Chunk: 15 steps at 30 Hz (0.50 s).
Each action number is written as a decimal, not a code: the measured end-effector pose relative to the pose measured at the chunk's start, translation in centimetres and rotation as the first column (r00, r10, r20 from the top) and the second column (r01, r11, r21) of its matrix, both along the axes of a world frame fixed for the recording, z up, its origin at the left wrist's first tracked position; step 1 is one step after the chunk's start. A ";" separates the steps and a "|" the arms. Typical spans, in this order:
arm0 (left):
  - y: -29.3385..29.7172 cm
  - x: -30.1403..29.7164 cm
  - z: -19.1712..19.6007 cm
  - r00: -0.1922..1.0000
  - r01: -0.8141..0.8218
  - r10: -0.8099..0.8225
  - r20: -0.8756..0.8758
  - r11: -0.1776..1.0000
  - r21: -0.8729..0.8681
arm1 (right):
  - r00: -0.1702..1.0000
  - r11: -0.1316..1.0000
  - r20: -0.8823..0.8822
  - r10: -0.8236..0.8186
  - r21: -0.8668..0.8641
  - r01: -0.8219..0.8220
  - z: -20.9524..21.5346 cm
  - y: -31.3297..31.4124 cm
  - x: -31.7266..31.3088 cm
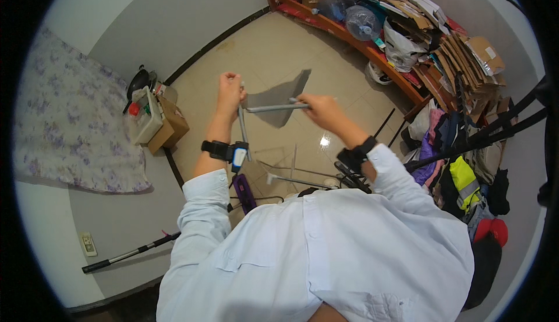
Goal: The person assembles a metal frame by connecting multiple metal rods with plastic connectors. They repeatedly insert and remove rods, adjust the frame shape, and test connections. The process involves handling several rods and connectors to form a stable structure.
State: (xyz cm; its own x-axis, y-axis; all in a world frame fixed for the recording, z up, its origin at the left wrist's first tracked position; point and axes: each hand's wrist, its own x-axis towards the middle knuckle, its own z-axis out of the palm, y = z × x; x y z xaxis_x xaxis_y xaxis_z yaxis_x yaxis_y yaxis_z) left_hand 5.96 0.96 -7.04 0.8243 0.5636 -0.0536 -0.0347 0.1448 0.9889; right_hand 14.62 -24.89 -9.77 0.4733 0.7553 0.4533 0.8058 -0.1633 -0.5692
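Note:
My left hand (230, 96) is closed round a grey metal tube (243, 128) that points down toward my body. My right hand (322, 112) grips a second grey tube (273, 108), which runs across between my hands and meets the first one beside my left fist. Just beyond the crosswise tube is a thin grey panel (289, 92), tilted above the floor; I cannot tell whether it is fixed to the tubes. Lower down, nearer my body, lies another pale tube (297, 181) with a white end piece.
A purple tool-like object (244, 194) lies near my left forearm. At left, a cardboard box (169, 122) and a white bin (145, 121) stand by a floral curtain (81, 112). A wooden bed frame (343, 33) at the far right bears cardboard and bottles; clothes (460, 176) are heaped at right.

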 end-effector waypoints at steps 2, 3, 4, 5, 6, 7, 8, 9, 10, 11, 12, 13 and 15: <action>-1.4 1.5 0.0 0.993 0.013 -0.019 0.114 0.999 0.048 | 0.991 0.996 -0.111 -0.078 0.026 0.081 0.0 2.4 -1.0; -1.7 1.7 0.2 0.997 -0.020 0.020 0.073 1.000 0.007 | 0.988 0.993 -0.141 -0.057 0.098 0.071 0.0 2.9 -1.1; -1.7 1.6 0.5 0.998 0.001 0.001 0.070 1.000 -0.020 | 0.973 0.991 -0.192 -0.129 0.019 0.135 0.1 2.9 -1.0; -1.5 1.4 0.7 0.998 -0.014 0.017 0.057 0.999 -0.049 | 0.963 0.987 -0.217 -0.161 -0.006 0.163 0.1 2.9 -0.8; -1.4 1.2 1.0 0.997 0.024 -0.020 0.074 0.998 -0.052 | 0.953 0.981 -0.239 -0.189 -0.006 0.193 0.2 2.6 -0.5; -1.2 0.9 1.1 0.997 0.026 -0.021 0.080 0.998 -0.058 | 0.948 0.977 -0.239 -0.212 -0.048 0.206 0.1 2.3 -0.3; -1.1 0.7 1.1 0.997 0.027 -0.022 0.073 0.997 -0.073 | 0.944 0.973 -0.233 -0.232 -0.065 0.223 0.0 2.1 -0.2; -1.0 0.6 1.1 0.995 0.029 -0.023 0.095 0.997 -0.065 | 0.937 0.966 -0.240 -0.256 -0.101 0.238 -0.2 1.9 0.0; -1.1 0.5 1.0 0.995 0.031 -0.024 0.101 0.997 -0.065 | 0.931 0.962 -0.246 -0.271 -0.092 0.256 -0.4 1.8 0.0; -1.2 0.4 0.7 0.993 0.050 -0.042 0.114 0.997 -0.066 | 0.918 0.957 -0.271 -0.290 -0.107 0.271 -0.8 1.7 -0.1; -1.3 0.4 0.5 0.996 0.022 -0.016 0.093 0.998 -0.063 | 0.905 0.952 -0.297 -0.305 -0.118 0.282 -1.2 1.7 -0.1; -1.5 0.5 0.4 0.996 0.013 -0.008 0.085 0.998 -0.060 | 0.907 0.955 -0.301 -0.295 -0.105 0.276 -1.5 1.8 -0.1; -1.7 0.5 -0.1 0.998 0.013 -0.010 0.059 0.999 -0.049 | 0.910 0.964 -0.318 -0.267 -0.085 0.253 -2.4 1.6 -0.2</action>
